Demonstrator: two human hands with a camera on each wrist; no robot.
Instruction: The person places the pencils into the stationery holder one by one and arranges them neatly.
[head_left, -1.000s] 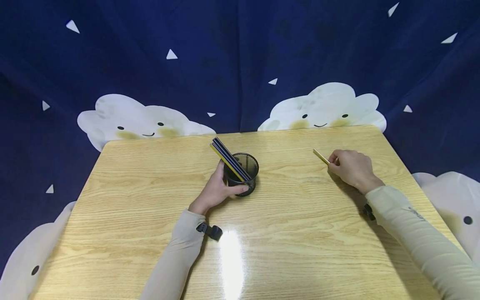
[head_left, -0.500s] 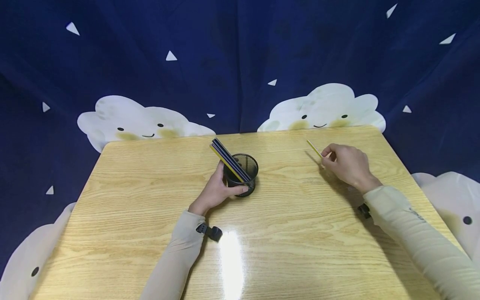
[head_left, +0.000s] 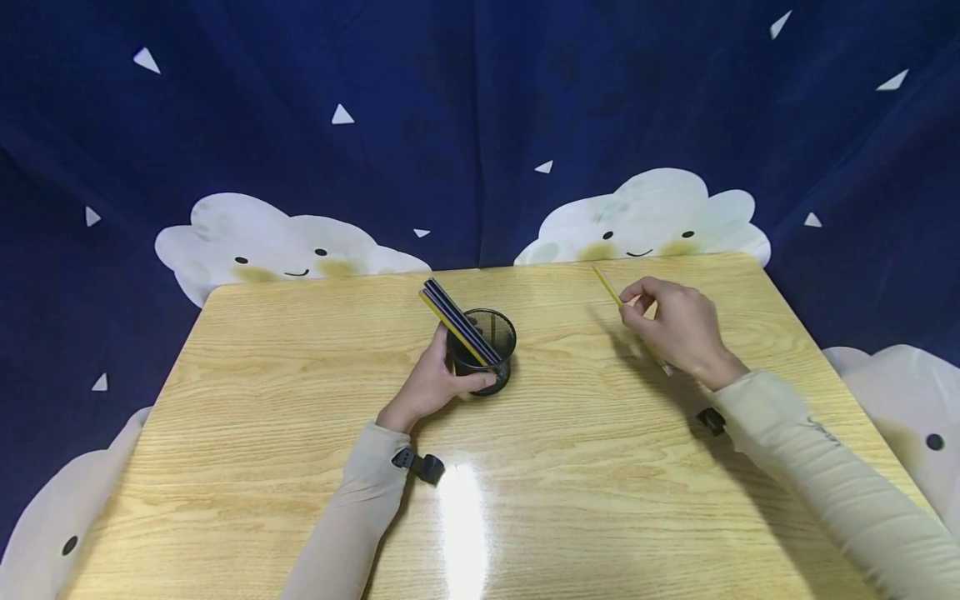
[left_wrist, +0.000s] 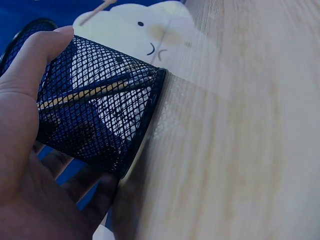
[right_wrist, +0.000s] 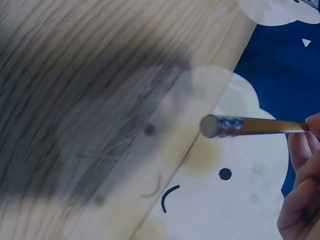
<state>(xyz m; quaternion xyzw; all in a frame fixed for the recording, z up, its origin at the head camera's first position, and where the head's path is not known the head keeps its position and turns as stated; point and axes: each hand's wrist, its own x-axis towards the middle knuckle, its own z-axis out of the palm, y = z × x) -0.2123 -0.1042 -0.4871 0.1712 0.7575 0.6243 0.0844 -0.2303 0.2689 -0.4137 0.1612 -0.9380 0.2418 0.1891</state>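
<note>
My left hand grips a black mesh pen cup that stands on the table, thumb across its near side. Several dark and yellow pencils lean out over its far left rim. In the left wrist view the thumb lies over the cup's mesh wall, with the other fingers on its opposite side. To the right, above the table, my right hand pinches a yellow pencil between thumb and index finger. In the right wrist view the pencil's eraser end points back toward the camera.
A light wooden table fills the lower view. Behind it hangs a dark blue curtain with white clouds. Each wrist wears a black strap, seen on the left at the wristband.
The right hand has lifted the yellow pencil off the table and moved it left and slightly away from me. The left hand and the pen cup have stayed in place.
</note>
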